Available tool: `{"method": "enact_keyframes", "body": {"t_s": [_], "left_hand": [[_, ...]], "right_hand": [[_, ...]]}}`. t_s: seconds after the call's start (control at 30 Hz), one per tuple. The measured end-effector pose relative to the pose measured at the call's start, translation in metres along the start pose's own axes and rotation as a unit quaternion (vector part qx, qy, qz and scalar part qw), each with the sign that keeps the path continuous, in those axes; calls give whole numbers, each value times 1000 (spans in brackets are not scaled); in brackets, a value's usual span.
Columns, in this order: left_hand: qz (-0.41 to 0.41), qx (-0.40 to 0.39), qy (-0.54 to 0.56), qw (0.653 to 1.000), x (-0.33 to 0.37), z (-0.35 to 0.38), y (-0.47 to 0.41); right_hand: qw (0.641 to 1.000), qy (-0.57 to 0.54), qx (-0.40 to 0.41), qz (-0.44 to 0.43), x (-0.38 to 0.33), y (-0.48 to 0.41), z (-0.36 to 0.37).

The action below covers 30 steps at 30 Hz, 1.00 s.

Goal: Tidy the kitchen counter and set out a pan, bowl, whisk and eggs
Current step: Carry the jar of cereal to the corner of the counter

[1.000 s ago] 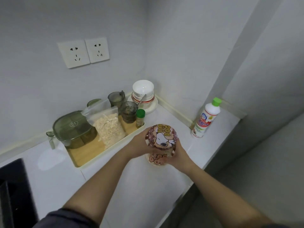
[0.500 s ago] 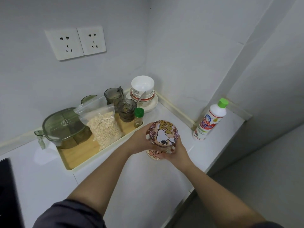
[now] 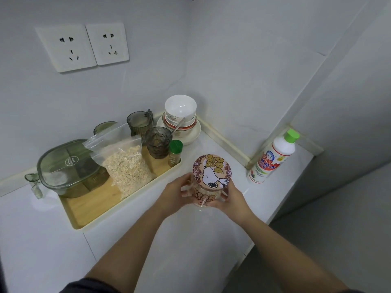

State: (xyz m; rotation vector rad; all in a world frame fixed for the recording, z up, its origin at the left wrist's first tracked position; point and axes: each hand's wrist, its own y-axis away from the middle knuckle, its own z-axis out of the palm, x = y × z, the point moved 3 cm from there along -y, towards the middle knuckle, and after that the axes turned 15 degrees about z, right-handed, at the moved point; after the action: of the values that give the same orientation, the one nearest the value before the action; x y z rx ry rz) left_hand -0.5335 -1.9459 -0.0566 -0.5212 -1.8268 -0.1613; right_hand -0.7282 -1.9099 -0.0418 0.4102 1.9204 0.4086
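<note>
A glass jar (image 3: 208,194) with a pink cartoon-dog lid (image 3: 212,171) stands on the white counter (image 3: 186,246). My left hand (image 3: 176,192) grips its left side and my right hand (image 3: 230,196) grips its right side, fingers curled round the glass. A stack of white bowls (image 3: 181,112) with a spoon handle poking out sits on a plate in the back corner. No pan, whisk or eggs are in view.
A wooden tray (image 3: 93,205) left of the jar holds a green lidded container (image 3: 69,169), a bag of oats (image 3: 127,166), dark glass cups (image 3: 157,142) and a green-capped spice bottle (image 3: 175,153). A white cleaner bottle (image 3: 273,157) stands right. The counter edge runs close on the right.
Both hands have kept their hold on the jar, which now sits lower, on or just above the counter. The camera has shifted, so the scene appears moved slightly.
</note>
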Motion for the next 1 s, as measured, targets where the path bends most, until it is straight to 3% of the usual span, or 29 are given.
{"method": "enact_keyframes", "body": {"t_s": [0.23, 0.53, 1.0], "left_hand": [[20, 37, -71, 997, -6, 6, -19], [-1, 153, -74, 985, -8, 15, -51], [38, 197, -79, 976, -28, 22, -99]], "right_hand": [[999, -1, 37, 6, -1, -22, -5], [997, -23, 72, -13, -20, -67, -13], [992, -43, 104, -64, -38, -109, -26]]}}
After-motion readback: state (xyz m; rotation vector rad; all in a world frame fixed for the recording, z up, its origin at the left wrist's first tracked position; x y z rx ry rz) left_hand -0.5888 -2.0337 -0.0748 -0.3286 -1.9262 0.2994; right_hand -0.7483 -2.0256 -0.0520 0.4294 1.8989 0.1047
